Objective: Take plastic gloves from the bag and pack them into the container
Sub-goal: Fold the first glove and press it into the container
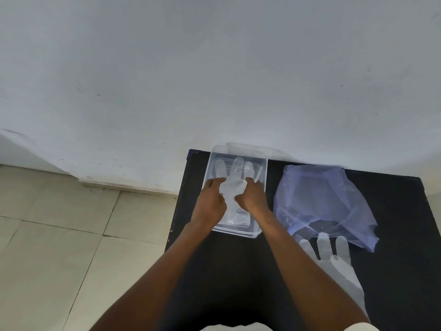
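A clear plastic container (262,168) stands on the black table (233,271) near the wall. A translucent plastic glove (235,185) lies flat inside it, fingers pointing to the wall. My left hand (211,201) and my right hand (253,195) rest on the glove's two sides, fingers pinching its edges. To the right lies a bluish translucent bag (317,201), mouth toward me. Another plastic glove (338,266) lies flat on the table in front of the bag, partly behind my right forearm.
The container's clear lid (248,148) leans behind it against the white wall (214,68). The table's left edge drops to a tiled floor (59,235).
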